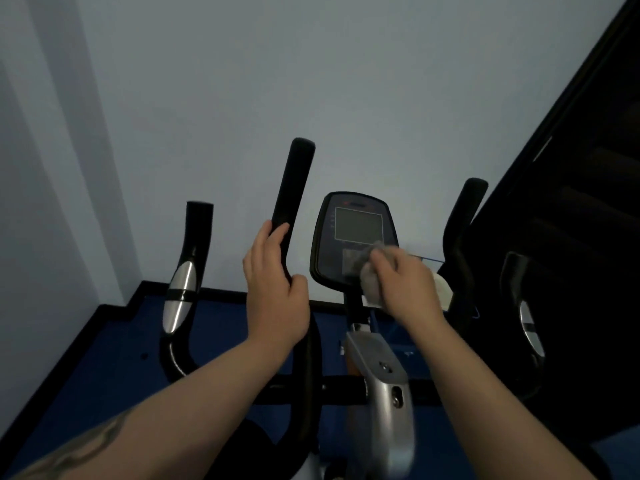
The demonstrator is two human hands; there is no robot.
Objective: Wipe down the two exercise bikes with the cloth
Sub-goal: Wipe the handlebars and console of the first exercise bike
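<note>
cloth (pixel 372 277) sits bunched in your right hand (pixel 405 289), pressed on the bike console (pixel 353 237), while your left hand (pixel 277 289) grips the handlebar (pixel 289 202).

Counted: two hands, left hand (pixel 277 289) and right hand (pixel 405 285); one grey cloth (pixel 372 278); one console (pixel 353 237); four upright handlebar grips; one silver stem (pixel 384 386).
</note>
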